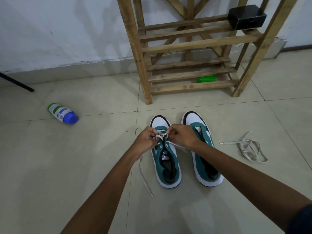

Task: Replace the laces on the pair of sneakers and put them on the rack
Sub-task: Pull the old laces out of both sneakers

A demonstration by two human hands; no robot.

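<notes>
Lacing is under way on the left sneaker (166,159), which stands on the floor (84,157) before the rack (190,68). Left hand (146,139) and right hand (183,135) each pinch the lace (161,136) at the lower eyelets. Next, cross the ends upward; the right sneaker (202,149) looks unlaced, with a spare lace (249,149) beside it.

Bare floor (168,208) lies open at six o'clock, before the sneakers (167,159). A loose lace (249,147) clutters three o'clock, a bottle (63,113) nine o'clock. At twelve the rack (194,44) offers bare slats beside a box (246,16).
</notes>
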